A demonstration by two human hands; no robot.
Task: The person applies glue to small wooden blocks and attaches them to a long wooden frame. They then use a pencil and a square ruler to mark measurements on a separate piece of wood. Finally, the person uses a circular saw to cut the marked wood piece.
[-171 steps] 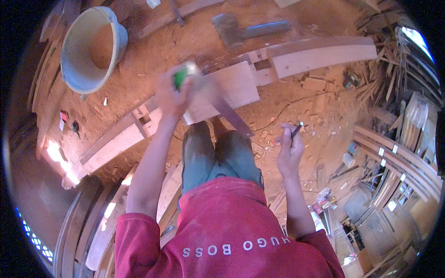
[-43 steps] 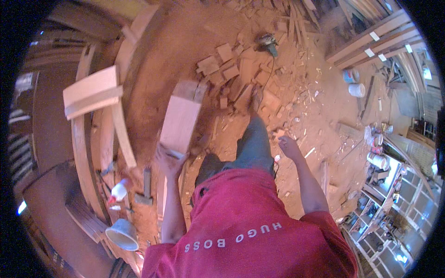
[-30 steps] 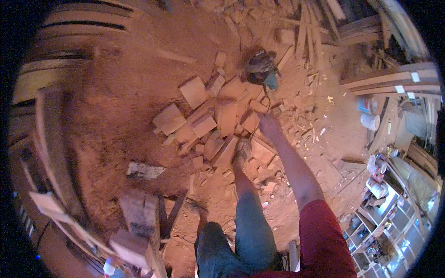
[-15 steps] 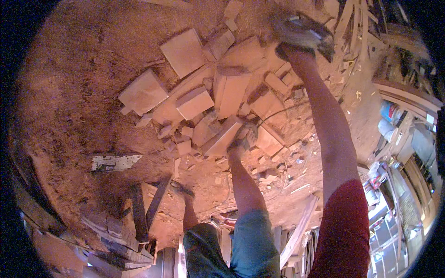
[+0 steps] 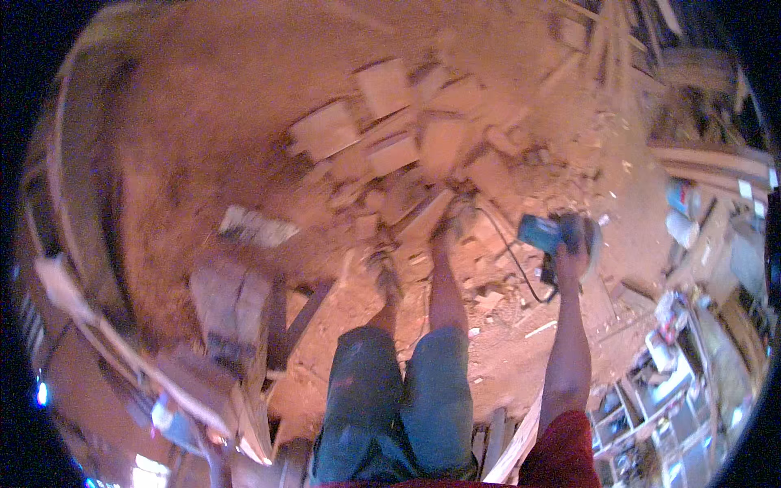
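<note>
My right hand (image 5: pixel 572 242) is closed on a teal and dark corded power tool (image 5: pixel 540 233), held in the air to the right of my legs. Blur hides the tool's exact kind. Its black cord (image 5: pixel 512 250) loops down beside it and runs back towards my front foot. My left hand is out of view. Ahead of my feet, several cut wooden blocks (image 5: pixel 392 154) lie scattered on the sawdust-covered ground, together with flat offcuts (image 5: pixel 325 130).
A pale, worn board (image 5: pixel 256 228) lies at the left, near a wooden bench-like piece (image 5: pixel 228 301). A long beam (image 5: pixel 154 374) crosses the lower left. Stacked planks (image 5: pixel 708 159) and a blue container (image 5: pixel 682 198) are at the right, above a compartmented rack (image 5: pixel 651 423).
My right hand has brought the power tool back from over the far blocks to beside my legs. My left foot has come forward, and the view has shifted.
</note>
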